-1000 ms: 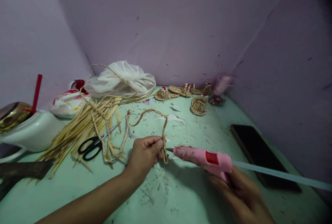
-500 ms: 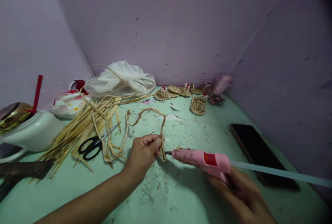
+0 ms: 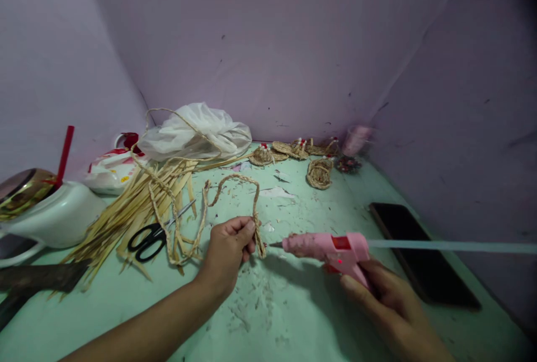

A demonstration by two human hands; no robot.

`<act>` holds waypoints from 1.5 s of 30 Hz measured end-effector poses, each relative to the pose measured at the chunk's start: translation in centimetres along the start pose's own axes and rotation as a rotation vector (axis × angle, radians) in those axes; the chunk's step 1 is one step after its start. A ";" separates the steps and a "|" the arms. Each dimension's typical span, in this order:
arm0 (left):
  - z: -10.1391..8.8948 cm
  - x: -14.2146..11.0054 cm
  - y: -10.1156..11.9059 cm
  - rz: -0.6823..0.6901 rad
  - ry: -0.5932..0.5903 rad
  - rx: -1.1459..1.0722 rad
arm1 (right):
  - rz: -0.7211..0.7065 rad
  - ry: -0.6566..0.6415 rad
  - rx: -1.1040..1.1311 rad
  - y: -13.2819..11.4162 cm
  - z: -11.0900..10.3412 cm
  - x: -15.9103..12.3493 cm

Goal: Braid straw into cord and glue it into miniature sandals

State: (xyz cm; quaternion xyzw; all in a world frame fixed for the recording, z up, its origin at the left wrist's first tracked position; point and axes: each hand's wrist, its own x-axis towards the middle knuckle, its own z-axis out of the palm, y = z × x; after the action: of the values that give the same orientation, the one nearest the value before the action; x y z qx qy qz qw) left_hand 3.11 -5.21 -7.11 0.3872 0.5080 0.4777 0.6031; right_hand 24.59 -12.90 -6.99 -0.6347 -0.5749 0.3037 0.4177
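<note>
My left hand (image 3: 229, 247) pinches the end of a long braided straw cord (image 3: 235, 183), which loops up over the green tabletop (image 3: 293, 317) and trails left into a pile of straw strips (image 3: 138, 205). My right hand (image 3: 386, 300) grips the handle of a pink glue gun (image 3: 331, 247). Its metal tip points left and stops just short of the cord's pinched end. A clear glue stick (image 3: 453, 246) juts out of the gun's back toward the right.
Black scissors (image 3: 146, 239) lie by the straw. Behind are a white plastic bag (image 3: 197, 132), a red-and-white packet (image 3: 111, 169) and small woven straw pieces (image 3: 293, 152). A dark phone (image 3: 419, 250) lies right. A white pot (image 3: 50, 211) with a red straw stands left.
The glue gun's tip has drawn back slightly from the cord and the gun has levelled out. My left hand has shifted a little up and left with the cord's end.
</note>
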 end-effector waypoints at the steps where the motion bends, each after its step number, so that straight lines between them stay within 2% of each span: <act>1: 0.1 -0.2 0.1 -0.006 0.002 0.007 | 0.029 -0.023 0.034 -0.2 0.0 0.6; 6: 0.7 -1.4 0.3 -0.081 -0.023 0.029 | 0.229 -0.033 0.210 -1.5 0.4 4.9; 9: 0.9 -2.0 0.3 -0.109 -0.072 0.042 | 0.163 -0.041 0.244 -2.4 1.5 7.7; 13: 1.1 -2.4 0.2 -0.151 -0.102 0.046 | 0.165 -0.037 0.205 -2.6 3.3 11.0; 17: 1.0 -2.4 0.1 -0.149 -0.112 0.057 | 0.153 0.012 0.134 -2.2 4.1 13.1; 20: 0.9 -2.3 0.2 -0.137 -0.135 0.016 | 0.109 0.080 0.102 -2.6 4.1 12.4; 23: 0.8 -2.1 0.5 -0.137 -0.209 -0.122 | 0.072 0.075 0.141 -3.4 4.4 9.7; 25: 0.7 -2.0 0.6 -0.182 -0.286 -0.212 | 0.109 -0.051 0.220 -3.8 4.8 7.4; 27: 0.7 -2.0 0.7 -0.246 -0.353 -0.268 | 0.236 -0.267 0.522 -4.1 5.3 5.7; 30: 0.6 -1.9 0.5 -0.295 -0.415 -0.296 | 0.237 -0.412 0.758 -4.4 5.8 4.4; 36: 0.4 -2.0 0.6 -0.376 -0.508 -0.338 | 0.144 -0.533 0.786 -5.6 5.2 4.6; 38: 0.3 -2.0 0.9 -0.367 -0.505 -0.328 | 0.135 -0.600 0.746 -6.3 4.6 5.3; 41: 0.3 -1.7 1.5 -0.313 -0.461 -0.267 | 0.200 -0.749 0.628 -7.6 3.8 6.9; 43: 0.4 -1.4 2.2 -0.243 -0.416 -0.103 | 0.220 -0.728 0.564 -8.2 3.4 7.7; 45: 0.2 -1.5 3.2 -0.171 -0.371 0.128 | 0.219 -0.641 0.538 -8.3 3.3 8.0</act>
State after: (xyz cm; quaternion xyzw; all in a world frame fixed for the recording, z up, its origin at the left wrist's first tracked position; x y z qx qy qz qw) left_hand 2.72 -5.88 -3.68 0.4614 0.4485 0.3120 0.6990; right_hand 18.97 -4.47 -0.46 -0.4339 -0.5052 0.6671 0.3339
